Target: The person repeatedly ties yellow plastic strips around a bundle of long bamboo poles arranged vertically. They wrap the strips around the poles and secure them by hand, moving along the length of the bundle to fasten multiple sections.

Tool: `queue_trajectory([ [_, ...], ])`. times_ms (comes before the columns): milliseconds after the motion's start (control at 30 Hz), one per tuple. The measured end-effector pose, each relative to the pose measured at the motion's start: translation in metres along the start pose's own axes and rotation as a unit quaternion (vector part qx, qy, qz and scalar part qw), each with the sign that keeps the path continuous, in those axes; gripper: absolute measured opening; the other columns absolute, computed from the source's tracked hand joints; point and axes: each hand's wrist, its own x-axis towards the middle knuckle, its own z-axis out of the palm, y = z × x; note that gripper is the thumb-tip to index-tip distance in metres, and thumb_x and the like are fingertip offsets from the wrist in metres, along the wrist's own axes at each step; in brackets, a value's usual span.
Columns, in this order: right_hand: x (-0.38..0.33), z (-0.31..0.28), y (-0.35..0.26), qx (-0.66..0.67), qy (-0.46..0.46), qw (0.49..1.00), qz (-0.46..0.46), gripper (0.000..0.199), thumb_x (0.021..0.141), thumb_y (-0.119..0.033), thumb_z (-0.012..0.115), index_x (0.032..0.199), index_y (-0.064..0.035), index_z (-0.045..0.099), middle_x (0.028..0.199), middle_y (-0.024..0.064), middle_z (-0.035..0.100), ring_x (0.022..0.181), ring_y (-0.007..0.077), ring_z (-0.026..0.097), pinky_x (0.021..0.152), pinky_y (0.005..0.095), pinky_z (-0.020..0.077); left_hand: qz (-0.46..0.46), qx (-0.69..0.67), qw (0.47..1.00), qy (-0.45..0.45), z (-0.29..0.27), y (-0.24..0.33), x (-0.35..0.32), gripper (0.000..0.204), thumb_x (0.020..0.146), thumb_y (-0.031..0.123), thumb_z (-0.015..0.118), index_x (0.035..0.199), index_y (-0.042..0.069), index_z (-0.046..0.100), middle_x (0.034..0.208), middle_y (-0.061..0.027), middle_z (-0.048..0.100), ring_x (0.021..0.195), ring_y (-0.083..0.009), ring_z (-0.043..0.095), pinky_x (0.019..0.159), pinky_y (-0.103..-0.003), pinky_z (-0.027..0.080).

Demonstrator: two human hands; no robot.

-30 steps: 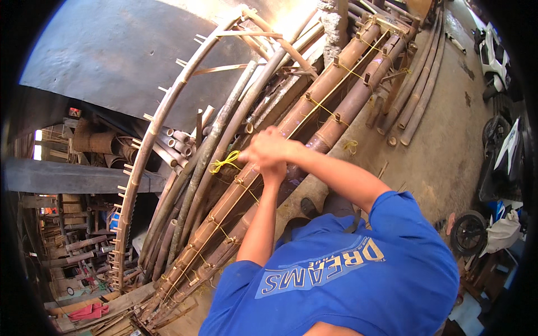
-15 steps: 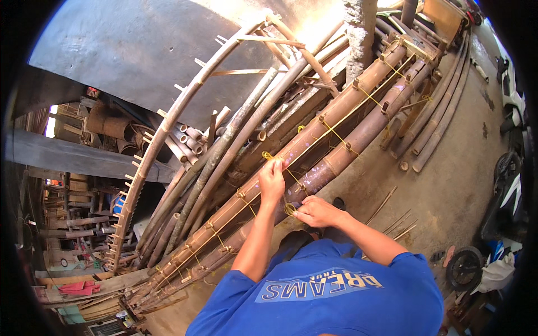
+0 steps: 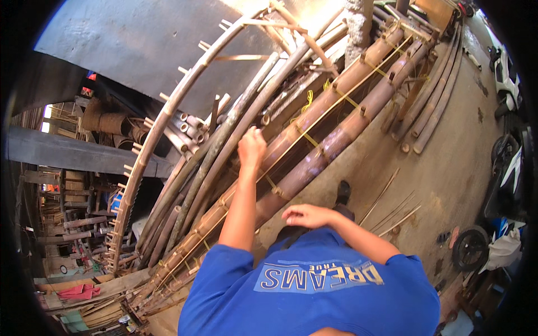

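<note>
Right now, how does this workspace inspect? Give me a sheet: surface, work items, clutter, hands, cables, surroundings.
Surface: concrete floor, with dark stains.
Work items: two thick bamboo poles side by side, pegged, with yellow ties crossing between them.
Clutter: thin sticks on the floor; more bamboo piled left; red cloth lower left.
Hands: left hand closed by the poles, contents hidden, contact unclear; right hand loosely open near the body, nothing seen in it.
Cables: nothing seen.
Surroundings: grey panel upper left, wheel at right.
</note>
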Motion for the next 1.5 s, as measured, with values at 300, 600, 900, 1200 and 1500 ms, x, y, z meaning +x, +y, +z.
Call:
queue_trajectory([
  [300,0.130,0.095,-0.102,-0.014,0.469,0.827,-0.309,0.017,0.092,-0.008,0.045,0.086,0.0001,0.058,0.095,0.0119,0.063,0.090,0.0243,0.060,0.084,0.0348,0.0475,0.071,-0.117,0.989,-0.047,0.002,-0.084,-0.136,0.033,0.088,0.018,0.063,0.116,0.008,0.047,0.098,-0.0130,0.063,0.098,-0.0277,0.062,0.084,-0.039,0.044],
  [600,0.187,-0.052,-0.109,-0.261,0.054,0.962,0.058,0.049,0.099,-0.044,0.043,0.101,-0.0041,0.070,0.094,0.0179,0.071,0.082,0.0279,0.068,0.075,0.0392,0.0510,-0.042,-0.096,0.994,-0.036,-0.022,-0.026,-0.133,0.032,0.100,0.030,0.044,0.114,0.010,0.066,0.106,-0.0161,0.069,0.103,-0.0361,0.062,0.098,-0.054,0.033],
  [900,0.030,0.026,0.004,-0.367,0.052,0.911,-0.182,0.041,0.093,-0.030,0.053,0.064,-0.0028,0.063,0.065,0.0200,0.062,0.068,0.0380,0.062,0.080,0.0450,0.0490,-0.043,-0.159,0.986,0.028,-0.023,-0.036,-0.133,0.020,0.098,0.021,0.053,0.097,0.007,0.068,0.083,-0.0116,0.069,0.082,-0.0246,0.068,0.080,-0.040,0.048],
  [1200,0.036,0.045,0.001,-0.547,0.106,0.825,-0.096,0.029,0.089,-0.024,0.054,0.072,-0.0053,0.067,0.073,0.0130,0.067,0.076,0.0339,0.064,0.090,0.0431,0.0453,-0.008,-0.016,0.998,0.059,0.007,-0.098,-0.020,0.031,0.097,0.029,0.050,0.098,0.003,0.066,0.089,-0.0185,0.069,0.085,-0.0370,0.067,0.076,-0.045,0.050],
  [1500,0.051,0.179,0.019,0.244,0.073,0.956,0.145,0.045,0.092,-0.041,0.057,0.123,-0.0090,0.060,0.106,0.0121,0.067,0.100,0.0247,0.064,0.097,0.0366,0.0452,0.033,0.037,0.996,0.072,-0.135,-0.141,-0.123,0.038,0.099,0.025,0.044,0.120,-0.001,0.061,0.106,-0.0278,0.065,0.099,-0.0436,0.063,0.087,-0.050,0.049],
])
